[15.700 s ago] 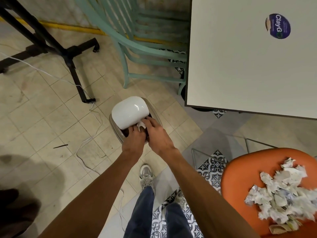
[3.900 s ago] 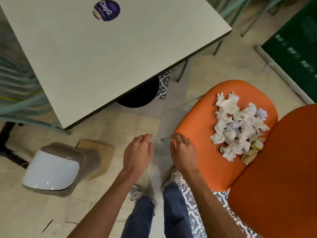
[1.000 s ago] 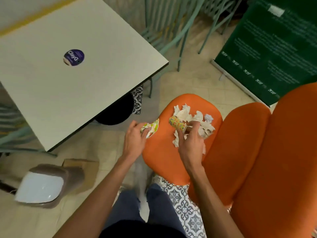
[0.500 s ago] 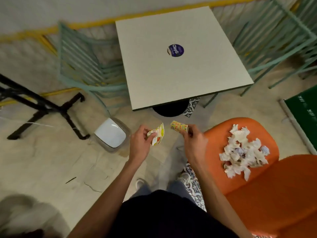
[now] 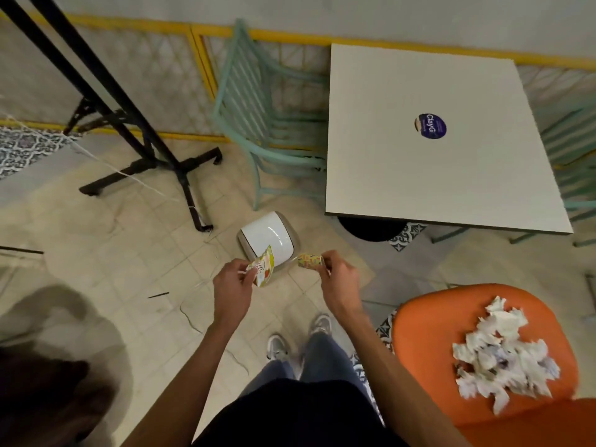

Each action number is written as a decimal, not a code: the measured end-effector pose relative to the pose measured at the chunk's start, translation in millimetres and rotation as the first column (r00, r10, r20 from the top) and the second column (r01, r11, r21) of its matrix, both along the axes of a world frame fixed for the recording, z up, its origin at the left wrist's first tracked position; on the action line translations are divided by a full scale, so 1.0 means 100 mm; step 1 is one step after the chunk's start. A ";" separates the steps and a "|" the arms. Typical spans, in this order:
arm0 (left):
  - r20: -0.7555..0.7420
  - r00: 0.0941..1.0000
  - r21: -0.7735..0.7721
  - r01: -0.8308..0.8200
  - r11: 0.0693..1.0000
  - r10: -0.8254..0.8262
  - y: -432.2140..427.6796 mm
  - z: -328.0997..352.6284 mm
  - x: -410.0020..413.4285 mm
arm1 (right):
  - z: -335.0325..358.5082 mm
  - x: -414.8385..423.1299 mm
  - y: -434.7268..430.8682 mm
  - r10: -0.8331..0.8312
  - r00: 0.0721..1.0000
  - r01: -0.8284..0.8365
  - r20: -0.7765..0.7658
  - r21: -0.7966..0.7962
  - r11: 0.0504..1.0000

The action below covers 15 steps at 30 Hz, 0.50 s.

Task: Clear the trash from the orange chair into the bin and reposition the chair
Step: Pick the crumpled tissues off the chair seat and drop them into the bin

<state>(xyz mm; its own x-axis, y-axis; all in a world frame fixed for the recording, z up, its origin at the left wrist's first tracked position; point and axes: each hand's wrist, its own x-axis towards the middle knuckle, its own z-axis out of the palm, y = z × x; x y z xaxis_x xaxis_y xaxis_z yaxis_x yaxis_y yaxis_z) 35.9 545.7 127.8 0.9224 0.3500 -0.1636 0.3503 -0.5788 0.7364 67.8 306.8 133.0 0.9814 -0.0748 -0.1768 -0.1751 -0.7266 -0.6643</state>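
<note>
The orange chair (image 5: pixel 429 327) sits at the lower right with a heap of crumpled white paper (image 5: pixel 500 356) on its seat. On the floor ahead of my feet stands the bin (image 5: pixel 258 232), its white swing lid (image 5: pixel 271 237) down. My left hand (image 5: pixel 230 287) pinches a flat colourful wrapper (image 5: pixel 263 267) just over the bin's near edge. Beside it, my right hand (image 5: pixel 338 280) grips a rolled colourful wrapper (image 5: pixel 309 261) to the right of the bin.
A square white table (image 5: pixel 432 179) with a purple sticker stands behind the bin. A teal chair (image 5: pixel 258 124) is at its left, another at the far right. A black stand (image 5: pixel 154 162) and a white cord cross the tiled floor at left.
My view has swung left toward the bin. Both hands have carried their wrappers away from the chair and now hover at the bin's front edge.
</note>
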 end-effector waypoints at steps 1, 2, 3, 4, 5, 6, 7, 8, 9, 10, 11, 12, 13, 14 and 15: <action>-0.005 1.000 0.005 -0.023 1.000 0.023 0.05 -0.03 0.03 | -0.05 0.08 0.06 0.033 0.999 -0.033 -0.015 -0.024 0.999; -0.006 0.999 0.009 -0.037 0.999 0.037 0.08 -0.06 0.05 | -0.09 0.15 0.11 0.058 0.998 -0.059 -0.029 -0.042 0.997; -0.009 0.999 0.016 -0.047 0.999 0.047 0.11 -0.09 0.08 | -0.15 0.23 0.14 0.077 0.996 -0.079 -0.039 -0.053 0.995; -0.010 0.998 0.020 -0.055 0.998 0.055 0.13 -0.12 0.11 | -0.21 0.31 0.19 0.098 0.993 -0.102 -0.057 -0.061 0.993; -0.015 0.997 0.021 -0.075 0.997 0.076 0.15 -0.17 0.17 | -0.30 0.42 0.23 0.126 0.989 -0.131 -0.078 -0.075 0.988; -0.019 0.996 0.022 -0.082 0.996 0.083 0.16 -0.18 0.20 | -0.35 0.48 0.26 0.146 0.984 -0.155 -0.099 -0.091 0.984; -0.024 0.995 0.027 -0.098 0.995 0.099 0.16 -0.22 0.24 | -0.42 0.57 0.30 0.171 0.978 -0.183 -0.116 -0.100 0.978; -0.028 0.993 0.028 -0.110 0.994 0.110 0.17 -0.26 0.28 | -0.48 0.65 0.34 0.193 0.972 -0.207 -0.135 -0.101 0.973; -0.031 0.992 0.034 -0.122 0.992 0.123 0.18 -0.29 0.33 | -0.55 0.75 0.38 0.213 0.966 -0.228 -0.145 -0.100 0.968; -0.033 0.991 0.034 -0.132 0.991 0.133 0.17 -0.31 0.35 | -0.59 0.81 0.41 0.227 0.961 -0.245 -0.161 -0.103 0.964; -0.033 0.988 0.035 -0.153 0.988 0.154 0.18 -0.35 0.40 | -0.68 0.91 0.46 0.247 0.953 -0.268 -0.172 -0.108 0.957; -0.032 0.985 0.024 -0.171 0.985 0.172 0.19 -0.38 0.43 | -0.73 0.98 0.50 0.264 0.945 -0.289 -0.192 -0.117 0.950; -0.037 0.982 0.021 -0.187 0.982 0.188 0.20 -0.42 0.47 | -0.82 1.05 0.54 0.283 0.938 -0.312 -0.202 -0.130 0.941; -0.043 0.979 0.023 -0.197 0.980 0.198 0.21 -0.46 0.50 | -0.90 1.11 0.59 0.300 0.928 -0.335 -0.221 -0.146 0.931; -0.048 0.978 0.031 -0.199 0.979 0.201 0.21 -0.49 0.52 | -0.97 1.15 0.63 0.316 0.920 -0.357 -0.234 -0.162 0.920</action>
